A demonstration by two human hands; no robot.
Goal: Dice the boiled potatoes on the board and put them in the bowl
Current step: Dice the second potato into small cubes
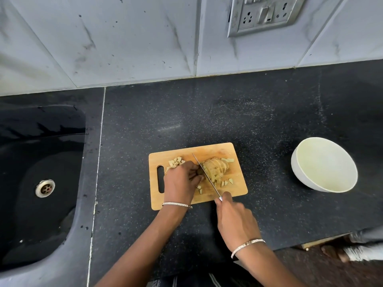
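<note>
A wooden cutting board [232,150] lies on the dark counter. On it sits a sliced boiled potato [216,167], with diced pieces [176,161] at the board's far left and more cubes [227,181] near its front. My left hand [180,183] holds the potato's left end with curled fingers. My right hand [234,220] grips the handle of a knife [205,175], whose blade runs diagonally across the potato beside my left fingers. A white bowl [298,162] stands to the right of the board with nothing in it.
A black sink [24,172] with a metal drain [45,188] takes up the left side. The tiled wall at the back carries a socket plate [263,15]. The counter's front edge drops off at the lower right, where a foot [331,252] shows on the floor.
</note>
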